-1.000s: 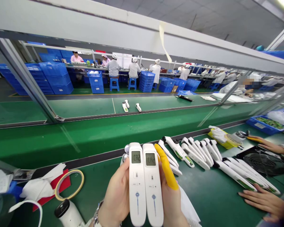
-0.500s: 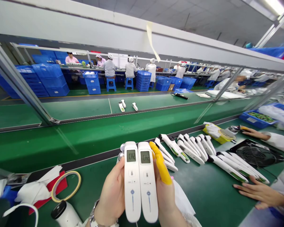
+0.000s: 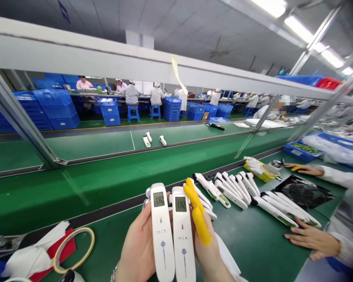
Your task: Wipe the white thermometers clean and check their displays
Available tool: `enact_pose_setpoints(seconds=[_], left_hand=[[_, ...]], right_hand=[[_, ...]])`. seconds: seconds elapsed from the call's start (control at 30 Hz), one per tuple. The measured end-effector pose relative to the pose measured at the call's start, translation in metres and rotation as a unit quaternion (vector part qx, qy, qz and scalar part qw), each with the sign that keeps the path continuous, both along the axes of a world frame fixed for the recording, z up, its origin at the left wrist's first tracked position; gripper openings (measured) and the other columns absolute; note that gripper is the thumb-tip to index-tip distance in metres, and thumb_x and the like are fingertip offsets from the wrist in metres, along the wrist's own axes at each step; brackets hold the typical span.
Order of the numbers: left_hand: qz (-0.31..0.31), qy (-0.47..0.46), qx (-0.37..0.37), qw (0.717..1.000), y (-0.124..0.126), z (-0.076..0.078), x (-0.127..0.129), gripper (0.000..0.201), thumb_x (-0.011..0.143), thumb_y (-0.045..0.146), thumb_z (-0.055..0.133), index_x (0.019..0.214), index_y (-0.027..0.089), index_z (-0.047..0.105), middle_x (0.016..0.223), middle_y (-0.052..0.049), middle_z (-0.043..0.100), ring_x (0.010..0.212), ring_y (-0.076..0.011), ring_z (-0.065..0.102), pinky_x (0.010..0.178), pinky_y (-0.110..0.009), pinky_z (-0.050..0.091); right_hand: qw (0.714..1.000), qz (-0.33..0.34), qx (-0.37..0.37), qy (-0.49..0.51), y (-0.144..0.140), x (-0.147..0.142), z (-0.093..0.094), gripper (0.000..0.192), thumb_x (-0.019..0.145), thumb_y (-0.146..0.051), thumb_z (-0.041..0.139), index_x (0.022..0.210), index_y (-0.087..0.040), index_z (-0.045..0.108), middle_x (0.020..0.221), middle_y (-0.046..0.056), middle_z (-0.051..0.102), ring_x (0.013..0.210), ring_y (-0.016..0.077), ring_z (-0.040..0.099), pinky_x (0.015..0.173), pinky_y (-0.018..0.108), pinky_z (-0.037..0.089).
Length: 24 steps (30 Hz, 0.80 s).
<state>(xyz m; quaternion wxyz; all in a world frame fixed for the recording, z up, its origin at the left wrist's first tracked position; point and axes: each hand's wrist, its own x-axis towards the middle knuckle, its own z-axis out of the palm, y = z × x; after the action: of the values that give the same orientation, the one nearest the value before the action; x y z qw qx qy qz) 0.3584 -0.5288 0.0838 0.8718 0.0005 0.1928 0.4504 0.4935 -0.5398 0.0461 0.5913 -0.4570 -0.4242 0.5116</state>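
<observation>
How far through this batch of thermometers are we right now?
Done, apparently: three thermometers lie on the far belt. In hand: the left hand and right hand each hold up a lit thermometer, left unit and right unit, both reading CA2. Left: a row of thermometers on the bench; their status cannot be told.

This is a factory assembly hall, built around a long green conveyor belt (image 3: 111,172) that crosses the whole view. Beyond the belt, workers in white coats and caps (image 3: 131,94) sit on blue stools at a second line, with stacked blue plastic crates (image 3: 59,109) beside them. On the near side of the belt, many identical white handheld thermometers (image 3: 238,188) lie in a row on the green bench, and strip lights (image 3: 308,33) run along the high ceiling above.
</observation>
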Motion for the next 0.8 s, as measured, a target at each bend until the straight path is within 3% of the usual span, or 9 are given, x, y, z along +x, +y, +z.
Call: enact_pose_setpoints(seconds=[0.1,0.17,0.37,0.5,0.6,0.7,0.8], left_hand=[[-0.009,0.008,-0.004,1.0,-0.002,0.001,0.002,0.05,0.086,0.041,0.045,0.13,0.016,0.045,0.114,-0.013,0.063,0.117,-0.0323,0.049,0.104,-0.048,0.03],[-0.016,0.021,-0.029,0.999,-0.004,0.005,0.004,0.051,0.086,0.04,0.045,0.132,0.017,0.041,0.114,-0.014,0.063,0.116,-0.033,0.05,0.102,-0.049,0.031],[-0.065,0.077,-0.112,0.989,-0.013,0.013,0.008,0.059,0.085,0.044,0.047,0.136,0.017,0.034,0.11,-0.017,0.064,0.112,-0.0339,0.053,0.097,-0.05,0.038],[-0.053,0.063,-0.076,0.994,-0.017,0.013,0.007,0.055,0.086,0.038,0.046,0.137,0.021,0.032,0.106,-0.017,0.066,0.108,-0.0346,0.056,0.094,-0.053,0.04],[-0.051,0.045,-0.042,0.997,-0.019,0.014,0.004,0.057,0.086,0.038,0.047,0.137,0.02,0.031,0.104,-0.018,0.067,0.105,-0.0357,0.058,0.092,-0.054,0.041],[-0.042,0.056,-0.038,0.997,-0.021,0.018,0.003,0.056,0.086,0.038,0.046,0.137,0.02,0.031,0.106,-0.018,0.066,0.106,-0.0356,0.057,0.094,-0.056,0.039],[-0.045,0.061,-0.042,0.996,-0.024,0.018,0.002,0.057,0.087,0.039,0.044,0.138,0.019,0.03,0.109,-0.019,0.065,0.108,-0.036,0.055,0.095,-0.058,0.036]], right_hand=[[0.987,-0.006,0.042,-0.154,-0.01,0.014,0.0,0.042,0.084,-0.05,0.047,0.121,-0.031,0.054,0.126,0.006,0.055,0.119,0.0278,0.048,0.099,0.044,0.042],[0.973,0.025,0.041,-0.224,-0.017,0.022,0.005,0.044,0.085,-0.051,0.044,0.125,-0.031,0.051,0.135,0.005,0.046,0.127,0.0289,0.039,0.1,0.046,0.04],[0.956,0.096,-0.006,-0.277,-0.038,0.038,0.018,0.052,0.085,-0.049,0.046,0.134,-0.033,0.038,0.147,0.002,0.028,0.134,0.0313,0.021,0.104,0.051,0.033],[0.964,0.116,0.023,-0.237,-0.055,0.045,0.017,0.05,0.082,-0.046,0.053,0.13,-0.037,0.043,0.145,0.0,0.031,0.132,0.0322,0.029,0.102,0.051,0.036],[0.965,0.128,0.075,-0.216,-0.066,0.048,0.01,0.042,0.078,-0.052,0.056,0.117,-0.036,0.057,0.141,0.0,0.039,0.129,0.0347,0.033,0.103,0.053,0.034],[0.97,0.061,0.11,-0.206,-0.07,0.048,-0.004,0.041,0.084,-0.055,0.041,0.114,-0.035,0.059,0.137,0.001,0.045,0.127,0.0332,0.037,0.1,0.053,0.037],[0.97,-0.001,0.116,-0.215,-0.071,0.048,-0.019,0.041,0.091,-0.048,0.029,0.126,-0.037,0.048,0.132,0.001,0.05,0.122,0.0292,0.045,0.094,0.05,0.046]])
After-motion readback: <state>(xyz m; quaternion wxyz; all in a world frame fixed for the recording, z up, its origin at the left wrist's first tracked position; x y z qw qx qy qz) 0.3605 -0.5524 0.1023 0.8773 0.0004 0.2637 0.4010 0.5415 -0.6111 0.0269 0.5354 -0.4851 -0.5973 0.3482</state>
